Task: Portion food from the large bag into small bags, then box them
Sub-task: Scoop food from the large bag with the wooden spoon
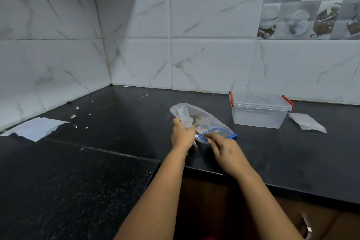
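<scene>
Because the large bag [196, 117] is thin, limp film, likely light and slippery, the gathered neck is the best hold. Head view: it lies mid-countertop [116, 119]; left hand [182, 134] grips that neck, right hand [224, 148] pinches the blue-edged small bag [220, 132]. Brownish food inside. Lidded box [260, 111] near the back edge looks empty.

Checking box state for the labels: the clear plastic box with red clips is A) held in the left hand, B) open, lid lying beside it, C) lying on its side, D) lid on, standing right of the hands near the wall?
D: the plastic box stands upright on the counter with its lid on and red clips at both ends, apart from both hands, which hold bags.
</scene>
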